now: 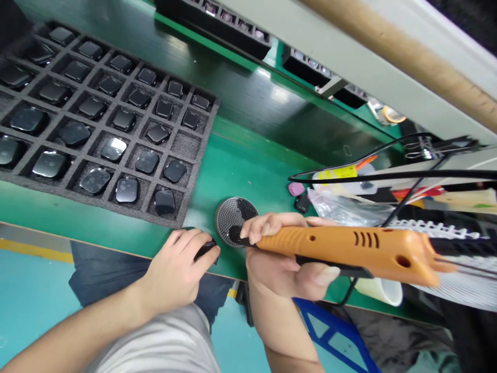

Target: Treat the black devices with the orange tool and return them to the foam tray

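Observation:
My left hand (182, 264) is closed at the green bench's front edge, pinching a small black watch case (205, 249) that its fingers partly cover. My right hand (287, 269) wraps round an orange-and-black handheld tool (330, 248) with vent slots, lying nearly level across the view. The tool's black tip points left, over a round metal dish (227, 217) with a perforated top and dark bits on it. To the left lies a dark foam tray (186, 147) whose compartments hold several black square watch cases (127, 189).
Black cables (349, 178) run across the right side. Beside them lie a clear plastic bag (345, 204), a pink piece (296, 189) and a small black piece (302, 203). A white cup (382, 291) lies at lower right. A pale shelf edge (388, 67) overhangs the back.

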